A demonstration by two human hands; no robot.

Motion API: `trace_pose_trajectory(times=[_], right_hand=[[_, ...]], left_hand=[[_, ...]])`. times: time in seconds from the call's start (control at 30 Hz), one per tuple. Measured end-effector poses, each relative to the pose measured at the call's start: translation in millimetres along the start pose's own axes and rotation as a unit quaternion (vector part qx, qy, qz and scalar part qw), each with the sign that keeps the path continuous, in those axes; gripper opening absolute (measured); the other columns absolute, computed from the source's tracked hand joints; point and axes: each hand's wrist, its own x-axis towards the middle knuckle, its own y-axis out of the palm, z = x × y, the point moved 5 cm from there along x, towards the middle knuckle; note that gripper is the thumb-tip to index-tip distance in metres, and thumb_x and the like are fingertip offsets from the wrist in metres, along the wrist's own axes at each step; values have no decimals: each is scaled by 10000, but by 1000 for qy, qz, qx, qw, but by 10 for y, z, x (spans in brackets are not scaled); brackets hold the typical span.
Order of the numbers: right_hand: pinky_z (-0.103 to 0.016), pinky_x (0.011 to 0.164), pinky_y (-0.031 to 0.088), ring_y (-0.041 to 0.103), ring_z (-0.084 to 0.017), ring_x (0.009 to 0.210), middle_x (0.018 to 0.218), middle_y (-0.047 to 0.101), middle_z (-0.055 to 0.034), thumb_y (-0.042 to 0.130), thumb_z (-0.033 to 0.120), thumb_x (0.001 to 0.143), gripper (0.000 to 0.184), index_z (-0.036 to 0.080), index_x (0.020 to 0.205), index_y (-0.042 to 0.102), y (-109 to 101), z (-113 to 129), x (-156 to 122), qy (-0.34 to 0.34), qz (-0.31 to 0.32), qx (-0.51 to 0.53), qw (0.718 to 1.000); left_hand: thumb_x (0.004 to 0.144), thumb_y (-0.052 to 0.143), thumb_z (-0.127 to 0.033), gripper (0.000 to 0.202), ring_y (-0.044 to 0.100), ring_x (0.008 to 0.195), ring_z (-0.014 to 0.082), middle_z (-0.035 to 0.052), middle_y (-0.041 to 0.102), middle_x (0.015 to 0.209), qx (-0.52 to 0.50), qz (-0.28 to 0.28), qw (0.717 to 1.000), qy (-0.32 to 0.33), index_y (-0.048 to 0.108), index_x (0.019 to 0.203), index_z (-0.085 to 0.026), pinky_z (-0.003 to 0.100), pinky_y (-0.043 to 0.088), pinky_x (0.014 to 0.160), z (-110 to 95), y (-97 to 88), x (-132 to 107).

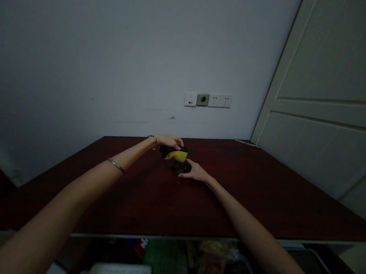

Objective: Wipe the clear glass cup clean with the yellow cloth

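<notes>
Yellow-and-black pack (pixel 174 154) is up off the counter (pixel 260 192), and the left grip (pixel 169 141) is closed over its top, fingers curled round it, holding it tipped on its side. Directly under it stands a small dark round container (pixel 181 167), glassy-looking, on the dark red wood-grain surface, mid-counter towards the wall. The right grip (pixel 196 171) wraps its side, thumb and fingers touching it. A thin metal bangle (pixel 116 165) shines on the left forearm. Any print on the pack is too dim to read.
</notes>
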Motion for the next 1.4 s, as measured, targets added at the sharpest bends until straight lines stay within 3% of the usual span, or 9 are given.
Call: trace_pose_trajectory(times=[0.13, 0.27, 0.37, 0.5, 0.7, 0.9, 1.0, 1.17, 1.4], right_hand=[[-389, 1029, 330, 446, -246, 1201, 1326, 441, -126, 783, 423, 485, 978, 181, 1319, 335, 23, -23, 37, 12, 12, 57, 998], [-397, 1031, 324, 365, -253, 1264, 1386, 333, -191, 780, 439, 484, 1123, 146, 1382, 173, -36, -25, 90, 71, 33, 141, 987], [-400, 1009, 355, 380, -246, 1255, 1390, 333, -177, 711, 505, 568, 1008, 179, 1374, 200, -201, 85, 118, 76, 27, 201, 976], [-370, 995, 374, 409, -223, 1236, 1343, 429, -104, 603, 528, 687, 727, 216, 1293, 349, -441, 302, 159, 27, -75, 274, 958], [-356, 848, 477, 581, -249, 1001, 1106, 610, -121, 643, 525, 623, 607, 119, 1063, 544, -443, 386, 251, 14, -257, 299, 919], [-301, 751, 486, 611, -170, 804, 940, 658, -64, 642, 455, 643, 454, 142, 967, 589, -664, 315, 232, -16, -329, 274, 903], [-288, 717, 482, 603, -155, 754, 891, 659, -42, 644, 421, 639, 406, 155, 943, 597, -787, 224, 251, 7, -256, 230, 939], [-308, 746, 464, 596, -160, 785, 903, 644, -44, 619, 324, 665, 357, 131, 964, 593, -712, 212, 326, 10, -17, 88, 996], [-317, 836, 410, 546, -205, 970, 1057, 587, -87, 521, 179, 723, 338, 152, 1056, 567, -411, 526, 403, -56, 139, -252, 956]], left_hand=[[726, 535, -206, 293, 573, 712, 126, 64, 646, 872, -149, -101, 984, 10, 559, 1001, -109, 235, 444, 650, -92, -182, -137], [756, 518, -147, 272, 580, 737, 117, 84, 626, 940, -306, -222, 925, 27, 526, 1023, -97, 263, 460, 698, -104, -234, -214], [770, 509, -125, 255, 579, 747, 101, 79, 619, 975, -361, -299, 882, 38, 518, 1024, -109, 258, 461, 728, -103, -204, -238], [788, 503, -145, 233, 590, 783, 114, 77, 618, 988, -386, -327, 860, 67, 503, 1021, -127, 262, 467, 744, -158, -54, -203], [818, 480, -211, 283, 604, 783, 135, 56, 640, 908, -356, -313, 877, 83, 460, 1093, -147, 284, 484, 741, -242, 248, -59], [779, 543, -260, 301, 506, 1115, 189, 119, 554, 1181, -320, -360, 873, 74, 514, 1051, -137, 350, 364, 982, -65, 348, -149], [727, 617, -354, 489, 459, 1180, 225, 151, 490, 1263, -335, -344, 877, 0, 459, 1144, -153, 400, 341, 1003, 229, 559, -277], [593, 731, -410, 919, 346, 1266, 288, 219, 330, 1375, -315, -243, 916, -61, 254, 1335, -150, 441, 277, 1042, 548, 1013, -415], [501, 780, -406, 1160, 355, 1257, 291, 193, 372, 1353, -239, -226, 944, 0, 88, 1394, -147, 448, 245, 1059, 416, 1170, -352]])
